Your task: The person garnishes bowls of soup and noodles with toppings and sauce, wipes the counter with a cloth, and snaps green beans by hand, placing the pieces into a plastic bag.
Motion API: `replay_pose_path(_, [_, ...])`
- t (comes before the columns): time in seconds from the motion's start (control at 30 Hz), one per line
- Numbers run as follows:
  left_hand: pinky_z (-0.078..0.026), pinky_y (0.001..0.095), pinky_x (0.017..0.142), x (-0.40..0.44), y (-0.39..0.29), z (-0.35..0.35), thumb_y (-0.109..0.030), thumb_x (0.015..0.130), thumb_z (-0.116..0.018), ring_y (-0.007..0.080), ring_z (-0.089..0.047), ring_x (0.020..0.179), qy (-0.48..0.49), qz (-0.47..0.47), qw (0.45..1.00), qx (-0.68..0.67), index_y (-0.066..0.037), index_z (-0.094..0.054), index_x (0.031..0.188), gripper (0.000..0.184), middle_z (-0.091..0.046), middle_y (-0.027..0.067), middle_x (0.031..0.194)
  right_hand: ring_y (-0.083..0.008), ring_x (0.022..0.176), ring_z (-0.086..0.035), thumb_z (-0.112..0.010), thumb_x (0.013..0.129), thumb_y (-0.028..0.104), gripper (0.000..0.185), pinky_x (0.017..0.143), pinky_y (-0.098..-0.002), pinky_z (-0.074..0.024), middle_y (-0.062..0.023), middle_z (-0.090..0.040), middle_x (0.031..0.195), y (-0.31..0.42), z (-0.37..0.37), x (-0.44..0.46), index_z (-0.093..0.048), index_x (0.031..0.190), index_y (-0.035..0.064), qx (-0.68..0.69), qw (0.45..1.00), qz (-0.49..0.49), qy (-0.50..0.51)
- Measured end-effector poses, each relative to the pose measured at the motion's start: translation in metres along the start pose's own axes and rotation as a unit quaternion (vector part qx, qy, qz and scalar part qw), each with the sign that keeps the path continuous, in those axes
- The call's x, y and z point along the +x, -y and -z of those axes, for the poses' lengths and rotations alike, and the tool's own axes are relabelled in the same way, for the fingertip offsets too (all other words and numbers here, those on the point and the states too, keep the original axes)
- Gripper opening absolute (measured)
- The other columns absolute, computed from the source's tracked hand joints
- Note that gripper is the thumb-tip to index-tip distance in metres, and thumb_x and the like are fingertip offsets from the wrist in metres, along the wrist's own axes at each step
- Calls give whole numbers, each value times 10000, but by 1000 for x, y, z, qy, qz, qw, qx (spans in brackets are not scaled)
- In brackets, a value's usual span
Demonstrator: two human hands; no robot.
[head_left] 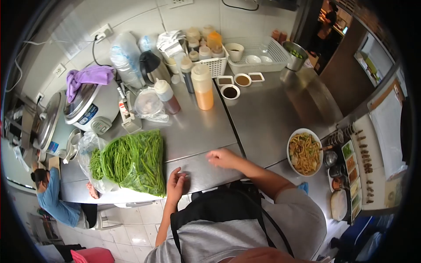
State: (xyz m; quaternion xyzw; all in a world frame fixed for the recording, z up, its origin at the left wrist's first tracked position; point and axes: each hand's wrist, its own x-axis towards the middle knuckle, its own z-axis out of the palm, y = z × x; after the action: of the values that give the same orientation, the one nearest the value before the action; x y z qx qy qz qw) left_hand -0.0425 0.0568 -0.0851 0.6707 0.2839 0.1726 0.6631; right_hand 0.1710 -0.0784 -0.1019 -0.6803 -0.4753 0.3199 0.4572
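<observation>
Black apron (209,206) over a gray shirt (285,215), a cook leaned at the edge of a steel counter (188,140). The left hand (176,182), palm turned inward, hung open, its fingers slightly bent, just beside a clear bag (155,186) of green beans (127,160). Beyond it, the right hand (222,158), a little blurred, was open over the steel, fingers loosely extended. The beans lay at the counter's front, left of both hands; a bowl of noodles (304,152) sat well apart to the right, near a rack of toppings (352,175). At the far left, a person in blue (59,197) bent toward the counter. Behind the beans stood a cooker (92,109) draped with a purple cloth (87,79). Squeeze bottles (202,87) stood mid-counter, near four small sauce dishes (230,91). A white basket (215,65) held more bottles against the tiled wall (197,17).
</observation>
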Motion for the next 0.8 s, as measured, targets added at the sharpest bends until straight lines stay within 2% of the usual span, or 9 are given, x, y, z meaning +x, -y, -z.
replay_pose_path(0.1, [-421, 225, 677, 7, 13, 0, -46, 816, -447, 113, -528, 720, -6, 0, 1000, -1, -31, -412, 1138, 324, -547, 77, 868, -78, 648, -517, -532, 788, 124, 259, 578, -231, -426, -34, -587, 777, 16, 38, 9, -524, 1030, 34, -14, 999, -23, -21])
replay_pose_path(0.33, [-414, 213, 648, 40, 29, -11, -38, 790, -465, 98, -508, 709, -34, -18, 997, 61, -19, -475, 1061, 272, -553, 58, 839, -103, 672, -541, -564, 754, 137, 246, 613, -241, -442, -70, -596, 772, 16, 139, 37, -554, 969, 17, -11, 990, -7, -137])
replay_pose_path(0.4, [-417, 214, 646, 58, 34, -17, -45, 786, -470, 99, -511, 711, -57, -32, 996, 63, -20, -494, 1039, 255, -560, 57, 824, -101, 664, -540, -561, 756, 134, 239, 609, -242, -444, -62, -595, 771, 14, 175, 49, -556, 964, 16, 7, 986, -39, -162])
replay_pose_path(0.43, [-435, 231, 644, 66, 32, -18, -65, 773, -486, 128, -545, 690, -76, -18, 991, 113, -30, -523, 995, 228, -582, 79, 812, -102, 662, -540, -551, 764, 136, 227, 606, -242, -444, -57, -593, 768, 3, 194, 59, -560, 958, 20, 11, 983, -43, -178])
replay_pose_path(0.47, [-442, 243, 637, 73, 29, -22, -73, 765, -494, 144, -554, 679, -96, -68, 977, 175, -35, -530, 979, 220, -585, 88, 806, -102, 661, -540, -541, 771, 138, 215, 602, -241, -444, -52, -592, 764, -9, 213, 69, -564, 952, 24, 18, 980, -48, -193])
replay_pose_path(0.53, [-454, 267, 623, 86, 16, -34, -88, 749, -511, 177, -572, 657, -136, -164, 931, 298, -45, -544, 947, 205, -590, 105, 793, -99, 655, -538, -531, 780, 171, 224, 592, -241, -441, -40, -590, 753, -17, 250, 87, -568, 945, 24, -11, 972, -50, -230])
replay_pose_path(0.57, [-459, 315, 601, 93, 9, -37, -105, 730, -526, 237, -573, 650, -114, -197, 911, 344, -65, -554, 909, 186, -579, 122, 786, -113, 657, -548, -529, 777, 189, 226, 595, -255, -442, -48, -597, 748, -28, 268, 98, -577, 923, 24, -21, 964, -45, -260])
replay_pose_path(0.73, [-448, 332, 559, 128, -9, -43, -116, 719, -533, 257, -551, 622, -104, -218, 891, 384, -78, -563, 847, 137, -551, 98, 723, -215, 722, -587, -513, 750, 229, 224, 644, -322, -442, -114, -613, 761, -58, 337, 160, -608, 825, 40, -182, 909, -56, -372])
replay_pose_path(0.8, [-448, 328, 553, 142, -8, -41, -118, 718, -534, 251, -550, 619, -107, -203, 896, 380, -80, -563, 836, 128, -551, 93, 725, -242, 742, -588, -507, 748, 225, 225, 665, -335, -444, -121, -613, 780, -75, 361, 187, -612, 838, 47, -257, 886, -87, -375])
